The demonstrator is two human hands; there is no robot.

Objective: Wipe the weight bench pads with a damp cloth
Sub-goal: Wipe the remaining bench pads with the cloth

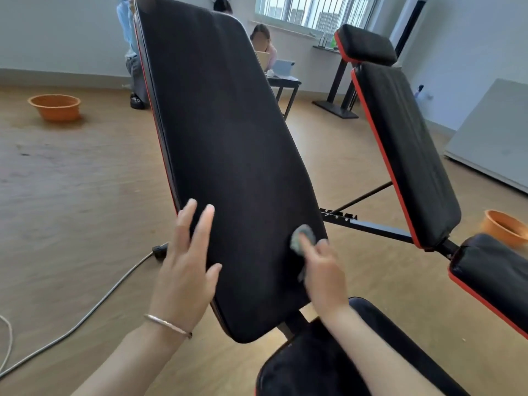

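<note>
A long black back pad (228, 132) with red trim stands tilted up in front of me. Below it, at the bottom right, lies the black seat pad (328, 361). My left hand (185, 270) rests flat on the lower left edge of the back pad, fingers spread, a silver bangle on the wrist. My right hand (323, 270) presses a small grey-green cloth (303, 238) against the pad's lower right edge; most of the cloth is bunched under the fingers.
A second black and red bench (405, 144) stands to the right. One orange basin (55, 107) sits on the wooden floor at far left, another (504, 227) at the right edge. A grey cable (85, 315) crosses the floor. People sit at a small table (283, 81) behind.
</note>
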